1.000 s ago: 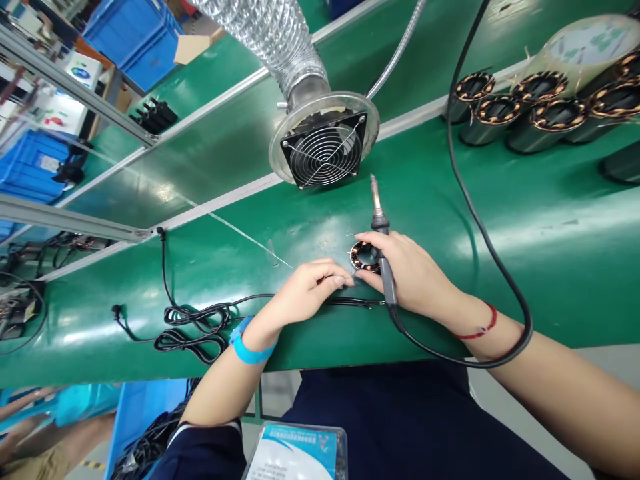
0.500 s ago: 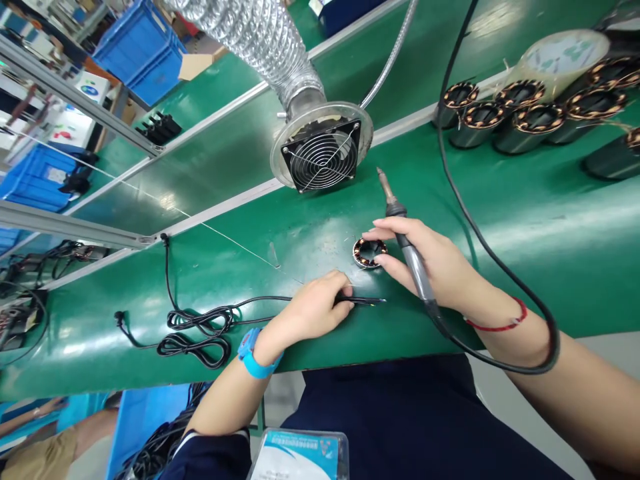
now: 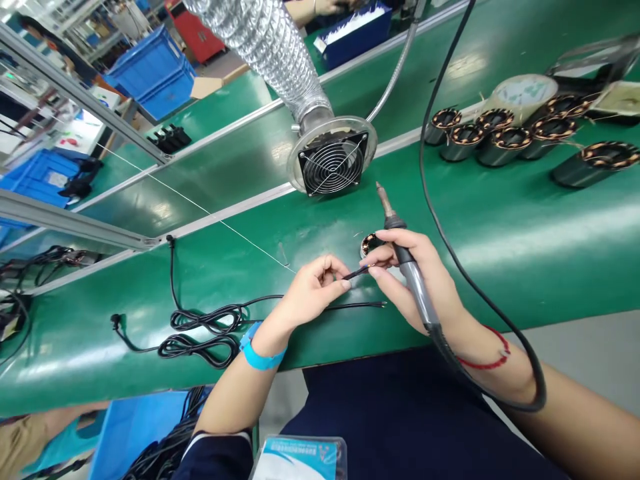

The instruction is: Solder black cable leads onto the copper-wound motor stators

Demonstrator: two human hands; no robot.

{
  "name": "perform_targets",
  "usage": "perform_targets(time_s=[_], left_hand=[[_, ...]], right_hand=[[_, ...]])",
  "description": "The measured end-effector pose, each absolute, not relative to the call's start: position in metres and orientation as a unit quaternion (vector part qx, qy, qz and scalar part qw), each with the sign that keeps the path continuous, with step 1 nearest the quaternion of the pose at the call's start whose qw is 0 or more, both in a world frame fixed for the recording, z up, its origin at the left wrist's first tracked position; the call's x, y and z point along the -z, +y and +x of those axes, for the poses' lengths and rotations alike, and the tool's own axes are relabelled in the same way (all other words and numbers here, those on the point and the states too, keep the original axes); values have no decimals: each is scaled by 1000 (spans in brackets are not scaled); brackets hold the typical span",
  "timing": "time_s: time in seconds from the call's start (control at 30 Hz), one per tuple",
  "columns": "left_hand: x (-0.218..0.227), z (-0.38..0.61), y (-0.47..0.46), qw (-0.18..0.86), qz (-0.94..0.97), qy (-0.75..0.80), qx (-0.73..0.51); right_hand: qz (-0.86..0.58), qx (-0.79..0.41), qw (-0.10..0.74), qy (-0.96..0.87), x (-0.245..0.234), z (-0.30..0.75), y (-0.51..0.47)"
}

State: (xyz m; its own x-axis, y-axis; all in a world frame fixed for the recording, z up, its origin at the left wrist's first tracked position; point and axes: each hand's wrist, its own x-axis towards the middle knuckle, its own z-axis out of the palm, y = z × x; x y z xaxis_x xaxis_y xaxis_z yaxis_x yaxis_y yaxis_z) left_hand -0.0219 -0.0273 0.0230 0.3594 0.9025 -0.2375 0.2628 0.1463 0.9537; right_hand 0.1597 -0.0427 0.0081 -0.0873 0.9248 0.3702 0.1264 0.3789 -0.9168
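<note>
My left hand (image 3: 313, 293) pinches the end of a thin black wire (image 3: 356, 273) and holds it just above the green bench top (image 3: 525, 240). My right hand (image 3: 420, 280) grips a soldering iron (image 3: 405, 257), tip pointing up and away, while its thumb and forefinger touch the wire's free end. A small copper-wound stator ring (image 3: 369, 244) lies on the bench just behind my right fingers, partly hidden by them. A second black lead (image 3: 350, 307) lies flat on the bench under my hands, running from a coiled black cable (image 3: 200, 330) on the left.
A fume extractor fan (image 3: 333, 160) on a silver flexible duct (image 3: 265, 47) stands right behind the work spot. Several wound stators on cylinders (image 3: 495, 140) sit at the back right. The iron's black cord (image 3: 450, 220) loops round my right wrist. Blue crates (image 3: 150, 67) stand far left.
My left hand lifted a black wire off the bench and brought it up to my right fingers. My right hand shifted slightly toward me, covering more of the stator ring. The camera tilted up.
</note>
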Motion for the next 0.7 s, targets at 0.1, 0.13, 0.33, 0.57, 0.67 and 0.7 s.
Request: perform_targets(time_s=[0.1, 0.13, 0.33, 0.57, 0.67, 0.7], left_hand=[[-21, -23, -31, 582, 587, 469, -312], [-20, -23, -33, 583, 586, 463, -320], [-22, -15, -36, 559, 630, 459, -282], [-28, -14, -30, 593, 634, 441, -229], [-34, -13, -23, 647, 601, 418, -213], [-35, -13, -20, 681, 574, 407, -204]], right_hand=[[-405, -433, 546, -592, -9, 156, -44], [-396, -462, 547, -576, -9, 155, -44], [-369, -553, 558, -497, -7, 152, -49], [-366, -552, 561, -497, -6, 154, -44], [-354, -542, 546, -531, -11, 157, -39], [-346, -541, 540, -544, -14, 158, -37]])
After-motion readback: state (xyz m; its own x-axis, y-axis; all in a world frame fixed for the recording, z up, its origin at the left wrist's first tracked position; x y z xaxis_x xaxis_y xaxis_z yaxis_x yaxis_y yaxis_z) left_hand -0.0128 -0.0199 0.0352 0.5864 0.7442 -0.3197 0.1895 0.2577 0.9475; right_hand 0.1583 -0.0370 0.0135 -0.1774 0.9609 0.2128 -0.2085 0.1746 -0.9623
